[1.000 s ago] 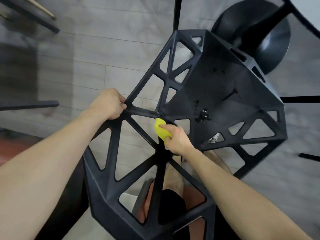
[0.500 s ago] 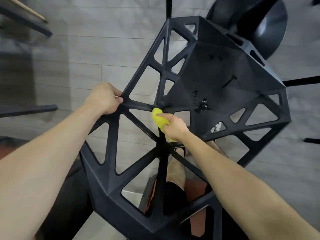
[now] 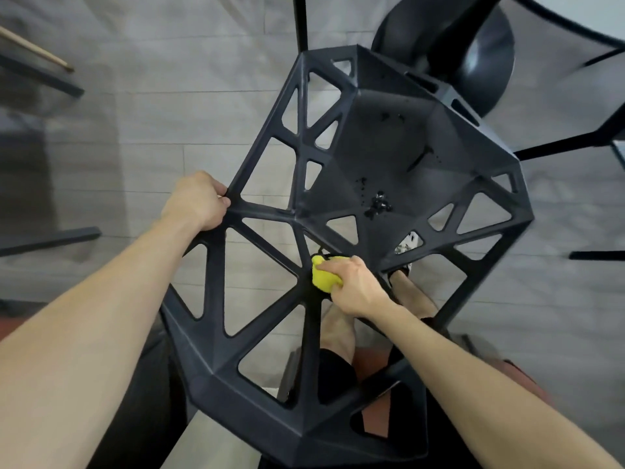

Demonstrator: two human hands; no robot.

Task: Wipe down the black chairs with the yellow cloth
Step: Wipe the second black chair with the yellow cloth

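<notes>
The black chair point(image 3: 389, 157) fills the middle of the frame, with its open lattice back toward the bottom. Left of centre, the left hand point(image 3: 198, 199) has its grip clenched around a corner of the chair's rim, probably to steady it against the rubbing. Just below centre, the grip of the right hand point(image 3: 355, 286) is grasping the yellow cloth point(image 3: 323, 275), bunched into a wad and pressed on the node where several struts meet. The dark spots point(image 3: 378, 206) on the seat look not yet wiped.

We see a black chair point(image 3: 389, 157) from above, with lots of triangle holes. Its seat has small dark spots. The yellow cloth point(image 3: 321, 275) is bunched up small and pressed on a bar of the chair's back.
</notes>
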